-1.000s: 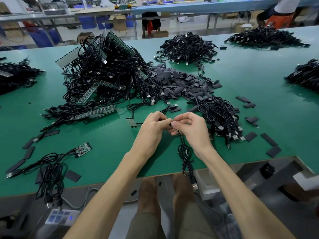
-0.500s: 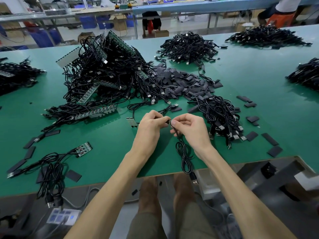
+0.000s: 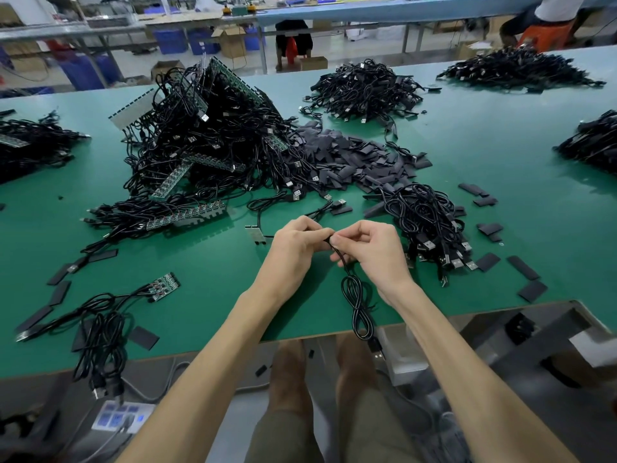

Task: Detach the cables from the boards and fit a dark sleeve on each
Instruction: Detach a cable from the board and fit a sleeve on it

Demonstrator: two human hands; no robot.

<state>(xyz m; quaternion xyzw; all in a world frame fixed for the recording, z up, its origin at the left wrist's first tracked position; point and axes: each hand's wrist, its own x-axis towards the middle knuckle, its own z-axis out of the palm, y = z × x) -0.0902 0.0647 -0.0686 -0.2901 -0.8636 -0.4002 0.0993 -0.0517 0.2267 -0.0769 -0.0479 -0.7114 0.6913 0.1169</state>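
Spreading over the bench [image 3: 500,155], sorted heaps sit w/in reach: boards [image 3: 207,142] w/ cables rear-left, sleeves [image 3: 350,155] centre, loose cables [image 3: 424,222] right. Crates [image 3: 170,40] behind, contents unclear. L hand [image 3: 293,248] & R hand [image 3: 374,252], fingers curled, pinch one cable [image 3: 355,295] end btwn them, prob. sleeving; the rest dangles off the edge.

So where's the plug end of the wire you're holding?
The plug dangles just past the front edge of the green table, centre of the head view, below the right hand.
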